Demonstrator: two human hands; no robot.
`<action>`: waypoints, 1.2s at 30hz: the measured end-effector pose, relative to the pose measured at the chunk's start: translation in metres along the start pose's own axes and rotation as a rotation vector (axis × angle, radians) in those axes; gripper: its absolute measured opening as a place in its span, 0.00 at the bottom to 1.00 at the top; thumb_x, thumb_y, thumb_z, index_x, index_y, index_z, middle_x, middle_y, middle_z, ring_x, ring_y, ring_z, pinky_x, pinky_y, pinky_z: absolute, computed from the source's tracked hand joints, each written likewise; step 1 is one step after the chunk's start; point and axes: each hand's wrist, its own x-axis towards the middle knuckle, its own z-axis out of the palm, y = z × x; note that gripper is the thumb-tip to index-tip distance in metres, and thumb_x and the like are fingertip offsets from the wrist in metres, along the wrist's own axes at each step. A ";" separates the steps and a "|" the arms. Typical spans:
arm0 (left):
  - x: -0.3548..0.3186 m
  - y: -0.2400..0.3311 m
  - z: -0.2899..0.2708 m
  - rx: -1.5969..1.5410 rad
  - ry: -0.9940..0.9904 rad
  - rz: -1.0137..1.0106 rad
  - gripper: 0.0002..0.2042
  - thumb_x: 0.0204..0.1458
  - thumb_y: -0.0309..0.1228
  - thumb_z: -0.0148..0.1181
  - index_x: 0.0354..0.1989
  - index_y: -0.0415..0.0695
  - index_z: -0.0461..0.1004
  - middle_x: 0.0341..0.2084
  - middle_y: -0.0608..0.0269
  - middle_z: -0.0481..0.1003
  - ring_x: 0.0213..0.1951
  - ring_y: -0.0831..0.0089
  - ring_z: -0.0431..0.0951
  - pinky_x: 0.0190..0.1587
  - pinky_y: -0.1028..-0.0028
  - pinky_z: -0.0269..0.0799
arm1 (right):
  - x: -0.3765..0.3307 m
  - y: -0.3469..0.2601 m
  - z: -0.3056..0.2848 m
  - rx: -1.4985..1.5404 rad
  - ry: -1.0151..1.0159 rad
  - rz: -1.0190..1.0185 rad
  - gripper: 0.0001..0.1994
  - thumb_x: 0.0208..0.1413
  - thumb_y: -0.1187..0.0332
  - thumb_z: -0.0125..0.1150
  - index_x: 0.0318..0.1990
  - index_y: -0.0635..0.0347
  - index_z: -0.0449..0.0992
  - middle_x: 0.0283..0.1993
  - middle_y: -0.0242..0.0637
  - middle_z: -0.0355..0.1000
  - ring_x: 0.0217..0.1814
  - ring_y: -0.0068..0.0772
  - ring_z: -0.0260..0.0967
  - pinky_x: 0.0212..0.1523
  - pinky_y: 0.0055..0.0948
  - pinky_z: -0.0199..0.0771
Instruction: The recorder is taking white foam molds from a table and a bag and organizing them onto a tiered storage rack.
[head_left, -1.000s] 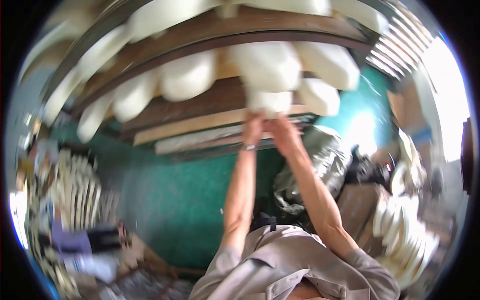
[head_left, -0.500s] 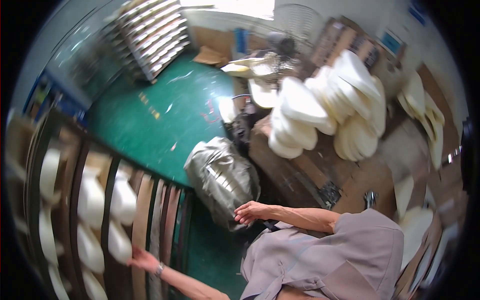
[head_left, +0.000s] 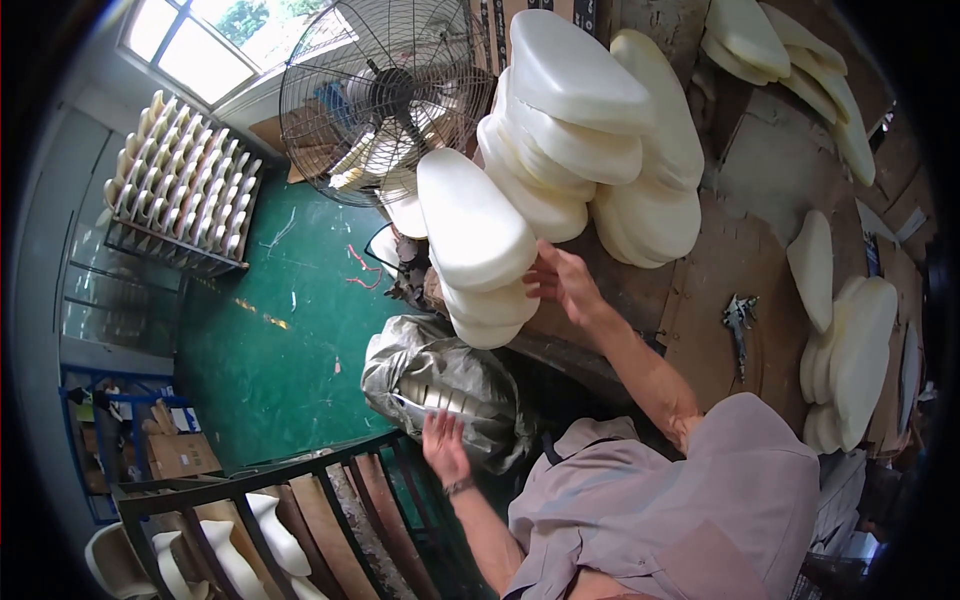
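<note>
My right hand (head_left: 565, 283) reaches over the bench, its fingers apart beside the nearest stack of cream-white, rounded foam-like pads (head_left: 475, 220). Its fingertips are at that stack's right edge; whether they touch it I cannot tell. Taller piles of the same pads (head_left: 580, 90) rise just behind. My left hand (head_left: 445, 447), a band on its wrist, is raised with fingers stretched and nothing in it. It is in front of a grey sack (head_left: 490, 385) holding pale pieces. Below and left of it is a dark slotted rack (head_left: 270, 480) with curved white pads (head_left: 230, 555) in some slots.
A large caged fan (head_left: 385, 95) stands at the bench's far left. On the cardboard-covered bench (head_left: 690, 340) lies a metal spray gun (head_left: 740, 325), with more pads (head_left: 850, 350) at the right. A loaded rack (head_left: 185, 185) stands across the green floor (head_left: 300, 370).
My view has swung right toward the bench. The left hand has left the pads in the slotted rack, and the right hand has moved from near the sack to the stack.
</note>
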 end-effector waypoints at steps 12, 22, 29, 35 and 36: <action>0.058 0.050 0.163 0.235 -0.250 0.135 0.26 0.64 0.44 0.55 0.63 0.38 0.62 0.52 0.53 0.74 0.51 0.66 0.77 0.50 0.64 0.79 | 0.039 0.024 0.018 0.422 -0.298 0.226 0.30 0.58 0.63 0.67 0.63 0.68 0.64 0.59 0.43 0.71 0.60 0.38 0.70 0.63 0.45 0.70; 0.084 0.008 0.192 0.569 -0.139 0.046 0.40 0.53 0.41 0.71 0.69 0.38 0.56 0.52 0.55 0.71 0.46 0.71 0.75 0.39 0.73 0.78 | 0.004 0.033 -0.026 -0.059 -0.314 0.290 0.34 0.56 0.48 0.67 0.60 0.67 0.67 0.51 0.40 0.75 0.49 0.36 0.77 0.52 0.44 0.78; 0.082 -0.008 0.180 0.612 -0.084 0.112 0.35 0.51 0.34 0.73 0.65 0.38 0.61 0.50 0.56 0.73 0.45 0.72 0.77 0.38 0.76 0.78 | 0.082 -0.015 0.008 -1.165 0.125 -0.493 0.43 0.52 0.34 0.61 0.57 0.71 0.69 0.51 0.58 0.74 0.52 0.59 0.73 0.53 0.47 0.73; 0.074 -0.024 0.178 0.492 -0.072 0.102 0.33 0.52 0.35 0.72 0.64 0.38 0.64 0.52 0.57 0.73 0.48 0.70 0.76 0.44 0.74 0.78 | 0.290 -0.052 0.077 -0.997 0.064 -0.438 0.56 0.47 0.24 0.56 0.67 0.70 0.62 0.65 0.60 0.64 0.69 0.53 0.62 0.68 0.42 0.61; 0.074 -0.028 0.177 0.484 -0.081 0.073 0.32 0.53 0.35 0.72 0.63 0.38 0.65 0.52 0.58 0.74 0.49 0.71 0.76 0.46 0.73 0.77 | 0.313 -0.054 0.082 -1.022 0.101 -0.409 0.55 0.46 0.23 0.54 0.64 0.71 0.65 0.64 0.60 0.66 0.67 0.53 0.64 0.66 0.41 0.64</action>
